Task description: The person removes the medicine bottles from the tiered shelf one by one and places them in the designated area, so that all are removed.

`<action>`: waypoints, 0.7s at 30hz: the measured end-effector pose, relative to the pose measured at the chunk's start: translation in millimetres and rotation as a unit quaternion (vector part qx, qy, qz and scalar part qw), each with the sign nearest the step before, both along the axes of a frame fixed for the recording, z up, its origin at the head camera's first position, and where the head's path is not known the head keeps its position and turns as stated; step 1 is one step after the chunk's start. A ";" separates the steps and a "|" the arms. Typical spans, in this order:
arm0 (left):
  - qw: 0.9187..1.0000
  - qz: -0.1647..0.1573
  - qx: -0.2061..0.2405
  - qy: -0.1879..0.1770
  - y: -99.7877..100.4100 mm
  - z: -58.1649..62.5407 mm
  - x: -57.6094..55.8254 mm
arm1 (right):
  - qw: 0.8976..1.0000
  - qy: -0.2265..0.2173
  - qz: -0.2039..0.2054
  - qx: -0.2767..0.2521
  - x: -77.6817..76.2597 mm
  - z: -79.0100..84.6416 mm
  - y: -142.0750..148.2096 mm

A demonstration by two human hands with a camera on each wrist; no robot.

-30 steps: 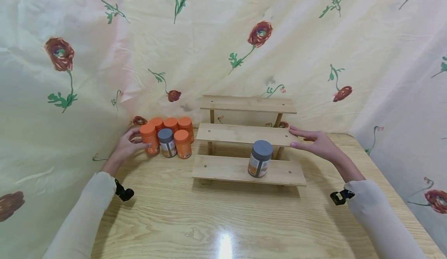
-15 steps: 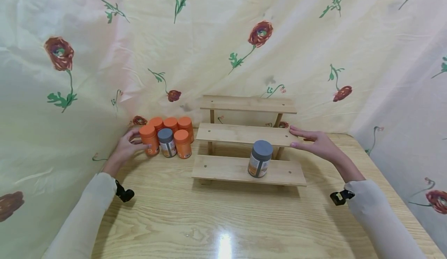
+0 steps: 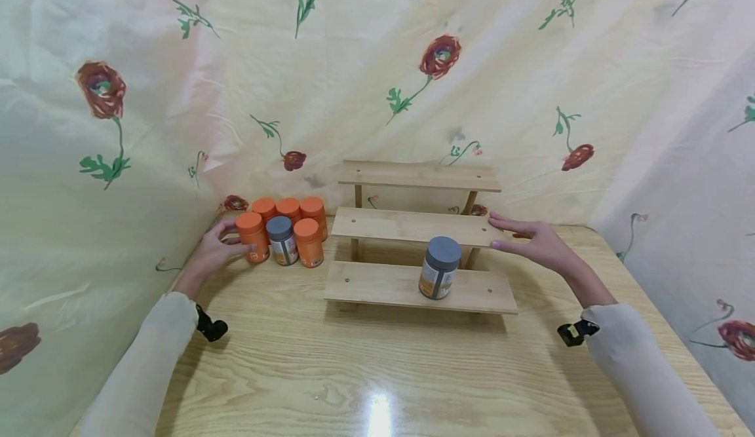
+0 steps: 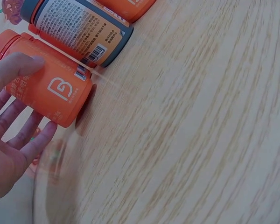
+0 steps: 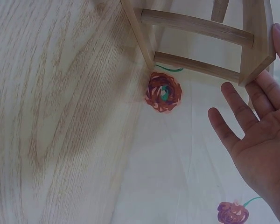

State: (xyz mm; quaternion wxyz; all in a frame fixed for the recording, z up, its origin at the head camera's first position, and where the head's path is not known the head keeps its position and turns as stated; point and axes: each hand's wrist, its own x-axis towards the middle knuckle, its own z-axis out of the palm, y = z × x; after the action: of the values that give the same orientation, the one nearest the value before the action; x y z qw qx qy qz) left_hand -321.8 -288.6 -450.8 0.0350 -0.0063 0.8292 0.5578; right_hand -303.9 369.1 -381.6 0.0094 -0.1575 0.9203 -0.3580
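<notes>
At the left, my left hand (image 3: pixel 215 250) holds an orange jar (image 3: pixel 252 237) upright on the table. In the left wrist view the thumb lies across the orange label, and the other fingers reach round the far side. A jar with a dark grey lid (image 3: pixel 281 240) stands right beside it. My right hand (image 3: pixel 533 244) grips the right end of the middle board of a three-tier wooden shelf (image 3: pixel 407 225). In the right wrist view the thumb is on one side of the board and fingers are on the other; the lower two fingers extend free.
A larger grey-lidded jar (image 3: pixel 440 268) stands on the bottom board, right of its middle. Several more orange jars (image 3: pixel 309 243) cluster between the left hand and the shelf. Flowered cloth (image 3: pixel 354 83) hangs behind and at both sides of the wooden table (image 3: pixel 283 371).
</notes>
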 end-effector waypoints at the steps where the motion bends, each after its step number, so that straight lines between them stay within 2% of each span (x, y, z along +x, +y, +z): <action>1: 1.000 0.001 0.001 0.001 0.1 -0.5 -0.1 | 1.000 0.000 0.000 0.000 0.0 0.2 0.0; 21: 0.999 0.006 0.018 0.027 4.3 -4.5 1.8 | 1.000 -0.003 0.001 0.006 1.5 2.1 -1.1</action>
State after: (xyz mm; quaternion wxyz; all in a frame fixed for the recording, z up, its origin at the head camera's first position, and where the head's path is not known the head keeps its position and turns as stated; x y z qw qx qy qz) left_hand -320.0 -284.3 -455.3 0.0087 0.0043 0.8197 0.5728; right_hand -302.4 368.0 -379.5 0.0134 -0.1570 0.9222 -0.3531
